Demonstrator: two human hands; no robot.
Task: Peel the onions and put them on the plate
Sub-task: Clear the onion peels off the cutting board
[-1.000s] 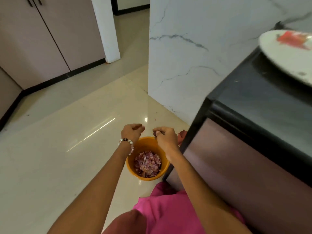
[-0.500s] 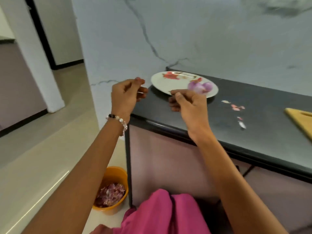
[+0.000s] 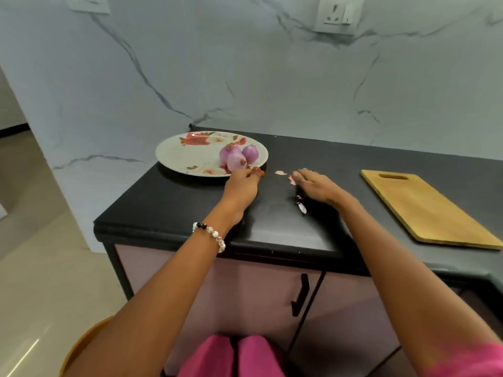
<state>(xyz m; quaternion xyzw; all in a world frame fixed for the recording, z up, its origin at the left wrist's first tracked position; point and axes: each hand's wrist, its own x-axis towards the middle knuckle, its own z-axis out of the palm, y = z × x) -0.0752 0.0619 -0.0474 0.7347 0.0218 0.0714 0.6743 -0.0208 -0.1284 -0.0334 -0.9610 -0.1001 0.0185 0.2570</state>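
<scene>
Three peeled purple onions (image 3: 236, 161) lie together on the right side of a white flowered plate (image 3: 190, 156) at the left end of the black counter. My left hand (image 3: 241, 186) reaches to the plate's near rim just below the onions; its curled fingertips pinch a small reddish peel scrap. To the right, my right hand (image 3: 315, 186) rests low on the counter with fingers stretched out, its tips at a pink peel scrap (image 3: 291, 180). More peel scraps lie at its far side (image 3: 280, 173) and beneath its wrist (image 3: 301, 206).
A wooden cutting board (image 3: 424, 208) lies on the counter at the right. An orange bin's rim (image 3: 79, 346) shows on the floor at the lower left, below the counter's corner. A marble wall with a socket (image 3: 339, 13) stands behind the counter; a cupboard handle (image 3: 300, 295) hangs below.
My view and both hands rose from the orange peel bin on the floor to the counter. The left hand has gone down to the plate rim, the right hand to the scraps.
</scene>
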